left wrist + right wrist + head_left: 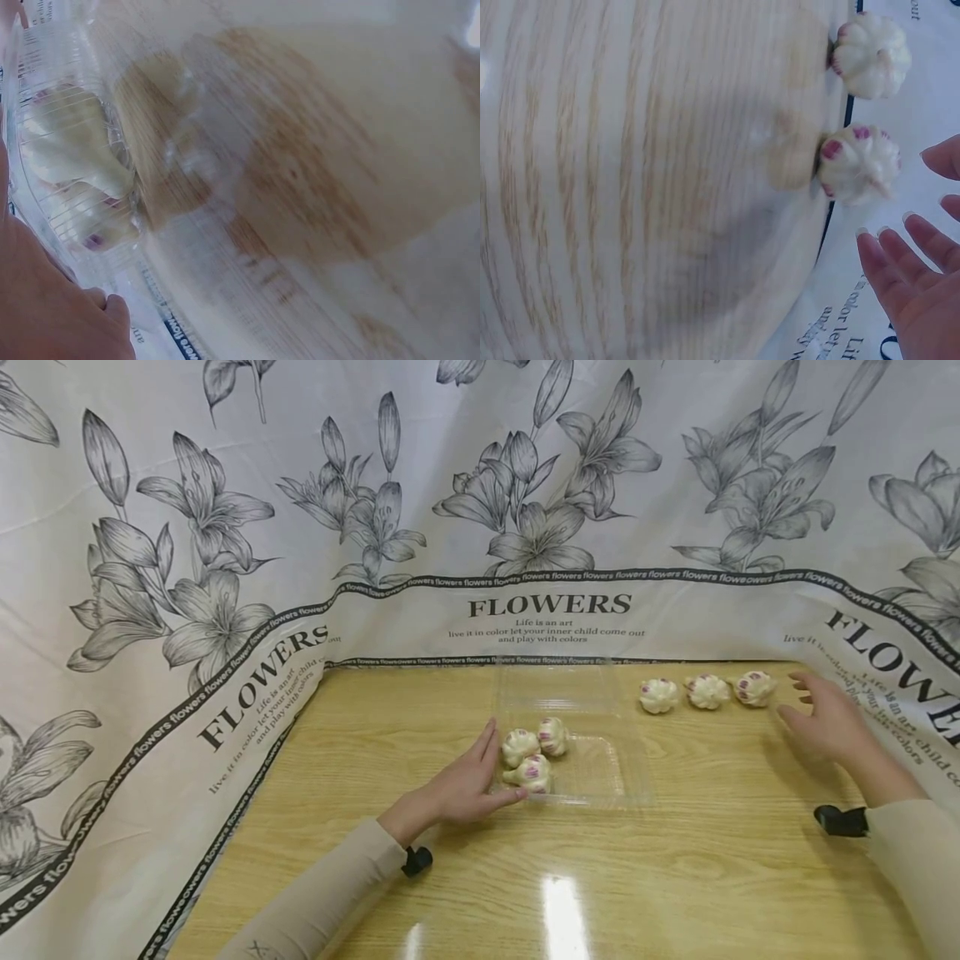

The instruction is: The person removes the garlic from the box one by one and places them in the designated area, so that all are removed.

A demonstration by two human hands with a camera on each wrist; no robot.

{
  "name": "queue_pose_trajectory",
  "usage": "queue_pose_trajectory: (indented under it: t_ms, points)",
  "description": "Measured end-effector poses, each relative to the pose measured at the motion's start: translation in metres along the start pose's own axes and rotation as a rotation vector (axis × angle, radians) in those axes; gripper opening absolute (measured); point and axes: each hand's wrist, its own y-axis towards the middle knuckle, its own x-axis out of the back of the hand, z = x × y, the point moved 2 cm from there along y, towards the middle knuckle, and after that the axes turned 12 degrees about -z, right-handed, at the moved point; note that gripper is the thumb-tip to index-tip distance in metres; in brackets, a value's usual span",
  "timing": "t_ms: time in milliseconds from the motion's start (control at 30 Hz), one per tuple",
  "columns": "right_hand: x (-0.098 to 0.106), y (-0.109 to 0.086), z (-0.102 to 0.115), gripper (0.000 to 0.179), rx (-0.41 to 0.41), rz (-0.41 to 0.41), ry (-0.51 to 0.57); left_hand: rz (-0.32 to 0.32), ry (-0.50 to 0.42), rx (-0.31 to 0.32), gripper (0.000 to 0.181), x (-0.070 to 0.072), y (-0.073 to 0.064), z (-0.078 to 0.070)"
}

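A clear plastic box point(630, 777) lies on the table with its lid part point(555, 681) laid back behind it. Inside, on the left, sit three garlic bulbs point(535, 772), also seen through the wall in the left wrist view. My left hand point(468, 777) rests against the box's left side, fingers straight, thumb along the front edge near the closest bulb. To the right of the box, three more garlic bulbs stand in a row. My right hand point(828, 718) is spread just right of the end bulb point(753, 688), apart from it, holding nothing.
The wooden table point(450, 893) ends at the back against a white flower-printed cloth point(405, 627), which also hangs along both sides. The middle bulb point(707, 692) and the left bulb point(659, 696) of the row lie close to that back edge.
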Motion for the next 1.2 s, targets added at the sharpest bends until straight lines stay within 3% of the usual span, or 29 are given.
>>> queue_pose_trajectory:
  t_ms: [400,733,1200]
  points:
    - [-0.007,0.004,0.053,0.052,0.118,-0.052,0.055,-0.003,0.000,-0.001,0.110,0.000,0.000,0.001]
    - [-0.016,-0.003,0.094,0.050,0.210,-0.001,0.128,-0.001,-0.007,0.005,0.110,-0.001,0.000,0.001]
    - [-0.032,-0.014,0.135,0.049,0.339,0.083,0.175,0.000,-0.009,0.004,0.109,0.001,-0.001,-0.001]
